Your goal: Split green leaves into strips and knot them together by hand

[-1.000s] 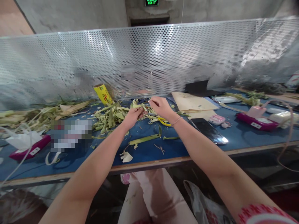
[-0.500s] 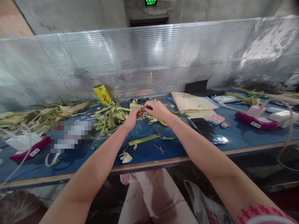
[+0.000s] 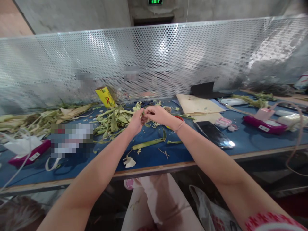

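Observation:
My left hand [image 3: 137, 122] is closed around a small pale green plant piece [image 3: 141, 114] at the middle of the blue table [image 3: 96, 166]. Right against it, my right hand [image 3: 154, 114] has its fingers pinched together; whatever lies between them is too small to make out. A heap of green leaves and stalks [image 3: 113, 120] lies just left of my hands. Nearer to me are a long green stalk [image 3: 148, 143] and a pale dry scrap [image 3: 130, 162]. Part of a yellow and red round object shows behind my right wrist.
A yellow tube [image 3: 105, 97] stands behind the heap, before a perforated metal screen [image 3: 154, 57]. Rightward lie brown paper [image 3: 198, 104], a black phone [image 3: 215, 134] and a magenta power strip [image 3: 264, 124]. Another strip [image 3: 30, 154] is at left. Long husks [image 3: 77, 113] cover the back left.
My right hand has shifted slightly left and in against my left hand, uncovering a small coil behind it. Both hands stay over the same spot.

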### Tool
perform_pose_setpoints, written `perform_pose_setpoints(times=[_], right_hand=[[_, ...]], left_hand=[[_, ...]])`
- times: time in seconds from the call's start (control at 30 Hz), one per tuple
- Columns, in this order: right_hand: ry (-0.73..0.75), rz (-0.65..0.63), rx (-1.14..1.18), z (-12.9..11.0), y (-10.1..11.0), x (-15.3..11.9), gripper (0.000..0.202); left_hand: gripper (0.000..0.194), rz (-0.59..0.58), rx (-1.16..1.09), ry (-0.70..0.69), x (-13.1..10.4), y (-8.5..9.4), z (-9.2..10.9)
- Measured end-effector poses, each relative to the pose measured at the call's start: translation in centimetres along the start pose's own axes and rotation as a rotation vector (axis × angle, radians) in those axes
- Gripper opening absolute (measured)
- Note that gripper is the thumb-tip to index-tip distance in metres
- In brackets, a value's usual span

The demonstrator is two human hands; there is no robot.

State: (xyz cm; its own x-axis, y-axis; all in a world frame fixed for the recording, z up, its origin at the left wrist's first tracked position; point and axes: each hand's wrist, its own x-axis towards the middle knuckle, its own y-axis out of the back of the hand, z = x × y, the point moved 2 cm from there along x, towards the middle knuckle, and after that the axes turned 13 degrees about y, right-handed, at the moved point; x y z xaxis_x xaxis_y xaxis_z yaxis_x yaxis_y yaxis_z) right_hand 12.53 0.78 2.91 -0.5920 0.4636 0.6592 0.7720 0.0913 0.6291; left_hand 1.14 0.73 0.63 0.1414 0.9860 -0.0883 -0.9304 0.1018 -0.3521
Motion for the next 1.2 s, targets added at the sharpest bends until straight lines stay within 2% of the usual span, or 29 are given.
perform_pose_setpoints(times=[0.27, 0.53, 0.73, 0.83, 0.9, 0.93, 1.03, 1.1, 1.2], right_hand=[[0.041, -0.056, 0.255, 0.5, 0.5, -0.1, 0.010], [0.061, -0.065, 0.362, 0.5, 0.9, -0.2, 0.012], [0.113, -0.021, 0.239, 0.1, 0.7, -0.3, 0.015], [0.091, 0.096, 0.100, 0.2, 0.9, -0.3, 0.015], [0.088, 0.198, 0.006, 0.5, 1.2, -0.4, 0.015], [0.100, 0.210, -0.029, 0.6, 1.3, -0.4, 0.016], [0.157, 0.095, -0.094, 0.8, 1.2, -0.4, 0.015], [0.177, 0.019, -0.135, 0.7, 1.0, -0.5, 0.013], [0.186, -0.027, -0.195, 0.6, 0.8, -0.5, 0.013]], left_hand=[[0.035, -0.077, -0.115, 0.111, -0.5, -0.9, -0.1], [0.032, -0.069, -0.176, 0.096, -0.4, -1.4, -0.1], [0.026, -0.003, -0.161, 0.064, -0.2, -0.8, 0.4], [0.026, -0.005, -0.084, 0.074, -0.4, -0.3, 0.7], [0.028, -0.049, -0.015, 0.075, -0.5, -0.1, 0.8], [0.028, -0.069, 0.023, 0.074, -0.5, 0.0, 0.8], [0.023, -0.092, 0.142, 0.044, -0.3, 0.3, 0.5], [0.020, -0.102, 0.217, -0.020, -0.1, 0.5, 0.4], [0.018, -0.105, 0.340, -0.135, 0.3, 0.9, 0.6]])
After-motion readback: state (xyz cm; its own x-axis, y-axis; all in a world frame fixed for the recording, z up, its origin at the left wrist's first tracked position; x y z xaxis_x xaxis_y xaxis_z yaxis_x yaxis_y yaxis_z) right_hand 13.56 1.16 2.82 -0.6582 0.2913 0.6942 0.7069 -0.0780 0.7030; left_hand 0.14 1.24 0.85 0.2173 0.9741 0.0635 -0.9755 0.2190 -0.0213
